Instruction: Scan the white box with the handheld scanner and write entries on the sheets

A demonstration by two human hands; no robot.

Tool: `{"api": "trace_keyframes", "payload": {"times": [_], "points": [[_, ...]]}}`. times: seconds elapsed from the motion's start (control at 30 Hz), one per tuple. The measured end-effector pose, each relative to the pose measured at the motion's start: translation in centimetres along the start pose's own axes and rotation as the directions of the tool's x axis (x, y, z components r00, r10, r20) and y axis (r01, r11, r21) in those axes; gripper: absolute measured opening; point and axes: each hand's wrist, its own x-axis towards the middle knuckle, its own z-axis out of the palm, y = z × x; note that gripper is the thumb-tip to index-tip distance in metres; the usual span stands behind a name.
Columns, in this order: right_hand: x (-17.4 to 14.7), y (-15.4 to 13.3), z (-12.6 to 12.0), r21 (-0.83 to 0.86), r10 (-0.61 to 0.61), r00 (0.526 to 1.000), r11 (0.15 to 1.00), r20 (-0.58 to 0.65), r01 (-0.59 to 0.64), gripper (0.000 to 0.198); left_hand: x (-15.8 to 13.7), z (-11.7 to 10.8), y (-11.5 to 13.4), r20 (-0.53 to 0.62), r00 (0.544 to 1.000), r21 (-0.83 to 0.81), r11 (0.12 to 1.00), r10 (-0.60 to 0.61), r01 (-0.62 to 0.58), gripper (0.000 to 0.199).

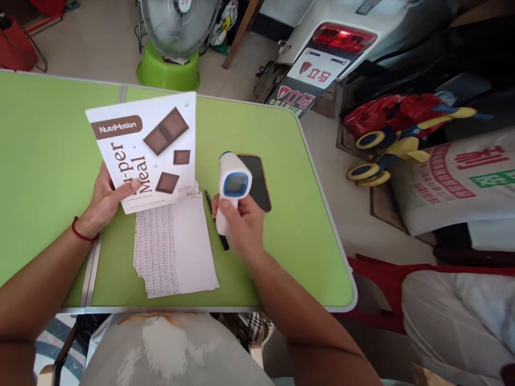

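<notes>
Left hand (105, 199) pinches the lower left edge of a white NutriMotion pouch (147, 150), held tilted up over the green table (48, 161). Right hand (238, 221) is wrapped around the grip of a white and blue handheld scanner (231, 185), screen facing the camera. Stack of white sheets (175, 249) lies flat under the pouch. Black pen (210, 202) just beside the stack; dark phone (259, 179) behind the scanner

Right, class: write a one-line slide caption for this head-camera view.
Left hand lifts a printed packet over a paper stack while right hand grips a handheld scanner at a green table.
</notes>
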Motion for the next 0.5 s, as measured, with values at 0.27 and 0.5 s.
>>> {"api": "trace_keyframes", "payload": {"times": [0.27,0.5], "points": [[4.0,3.1,-1.8,-0.676,-0.057,0.996,0.737,-0.063,-0.001,0.061,0.3,0.4,0.0,-0.086,0.985,0.106,0.984,0.151,-0.142,0.058],[4.4,4.7,-2.5,-0.859,-0.258,0.964,0.478,0.065,0.186,0.036,0.7,0.4,0.2,-0.052,0.981,0.144,0.973,0.188,-0.179,0.061]]}}
